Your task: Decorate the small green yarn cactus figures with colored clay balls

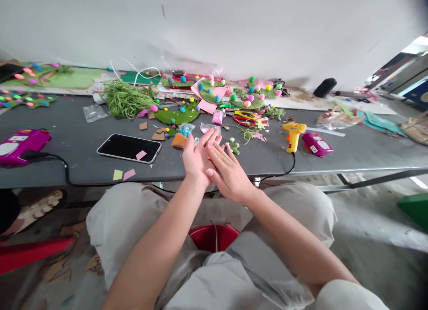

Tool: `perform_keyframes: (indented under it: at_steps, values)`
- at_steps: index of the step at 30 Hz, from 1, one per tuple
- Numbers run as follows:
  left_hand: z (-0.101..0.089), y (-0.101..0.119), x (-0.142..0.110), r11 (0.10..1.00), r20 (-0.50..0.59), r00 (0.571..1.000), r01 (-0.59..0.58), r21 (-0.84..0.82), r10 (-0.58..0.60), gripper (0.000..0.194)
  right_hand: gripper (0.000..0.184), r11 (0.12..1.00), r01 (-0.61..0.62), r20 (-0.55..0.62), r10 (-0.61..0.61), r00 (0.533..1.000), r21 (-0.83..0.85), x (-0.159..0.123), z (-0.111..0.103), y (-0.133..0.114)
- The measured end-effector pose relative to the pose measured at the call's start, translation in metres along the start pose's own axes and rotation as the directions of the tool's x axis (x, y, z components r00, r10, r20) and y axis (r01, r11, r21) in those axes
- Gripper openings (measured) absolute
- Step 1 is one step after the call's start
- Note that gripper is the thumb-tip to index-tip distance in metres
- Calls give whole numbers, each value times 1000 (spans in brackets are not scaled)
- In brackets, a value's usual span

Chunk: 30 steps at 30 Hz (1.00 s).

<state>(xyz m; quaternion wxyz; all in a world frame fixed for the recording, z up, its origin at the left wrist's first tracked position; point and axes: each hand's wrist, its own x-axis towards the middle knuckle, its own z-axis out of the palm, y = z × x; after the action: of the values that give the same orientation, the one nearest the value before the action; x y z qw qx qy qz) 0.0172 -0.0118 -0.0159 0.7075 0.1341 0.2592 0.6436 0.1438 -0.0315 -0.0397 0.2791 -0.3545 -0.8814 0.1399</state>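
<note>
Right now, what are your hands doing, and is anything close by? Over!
Left hand palm-up, right hand across it. Anything between: can't tell. Phone to the left, yellow glue gun right.

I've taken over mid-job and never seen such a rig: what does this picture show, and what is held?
No machine here: a person works bare-handed. The one picture comes from a camera on their head, looking forward and down. The left hand is palm up, the right hand against it; anything between them is hidden. On the grey table lie a phone to the left, green strands behind it, and a yellow glue gun to the right. Farther back are green pieces with colourful balls.
</note>
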Motion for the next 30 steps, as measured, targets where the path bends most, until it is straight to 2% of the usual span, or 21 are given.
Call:
perform_keyframes:
  at_steps: [5,8,11,13,15,19,22,24,26,28,30]
  values:
    - [2,5,2,999,7,999,51,-11,-51,76,81,999,43,55,-43,998,1,-4,-8,7]
    - [0,10,6,997,49,996,-68,-22,69,73,85,998,56,75,-55,996,-11,-5,-8,6]
    - [-1,7,7,998,25,1000,-3,68,1,70,88,996,89,105,-89,990,2,-4,-6,4]
    - [0,6,6,995,12,999,38,88,-39,72,88,999,39,94,-38,995,-11,-3,-6,4]
    - [1,6,5,997,23,1000,18,77,-20,76,87,1000,5,86,-3,996,-23,-3,-6,5]
    - [2,8,3,992,19,999,-48,113,46,73,89,994,102,115,-107,988,50,-3,-8,5]
    - [3,8,3,995,0,1000,3,103,-3,75,88,997,50,77,-54,996,53,-3,-7,5]
    - [4,8,2,997,6,1000,-25,79,25,78,86,998,30,69,-34,997,55,-3,-7,5]
    - [6,9,1,993,-4,998,-66,93,67,75,88,988,98,84,-108,991,117,-3,-6,4]
    - [7,9,1,992,-33,998,-50,119,54,70,90,975,148,77,-162,984,169,-2,-5,3]
    - [7,9,1,994,-47,999,-3,108,9,70,88,986,98,56,-107,993,137,-1,-4,4]
